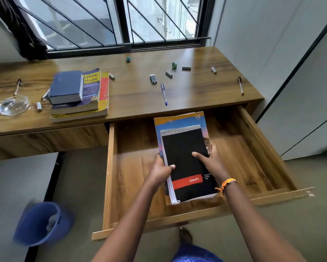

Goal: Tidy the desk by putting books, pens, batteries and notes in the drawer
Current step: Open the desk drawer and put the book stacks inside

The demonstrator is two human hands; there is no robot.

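Over the open wooden drawer (257, 140) I hold a stack of notebooks: a black spiral pad (185, 159) on top of a larger colourful book (179, 121). My left hand (161, 170) grips its left edge and my right hand (209, 160) its right edge. On the desk (132, 91) lies a pile of books (77, 93) at the left, topped by a dark blue one. A blue pen (164, 93) lies mid-desk, a brown pen (240, 85) at the right and another pen (17, 86) at the left. Several batteries (168, 74) are scattered about.
A glass ashtray (13, 105) sits at the desk's left end. Two small green objects (174, 65) lie near the window. A small grey lighter-like item (153, 79) lies mid-desk. A blue bin (42, 223) stands on the floor at lower left. A wardrobe (291, 72) flanks the right.
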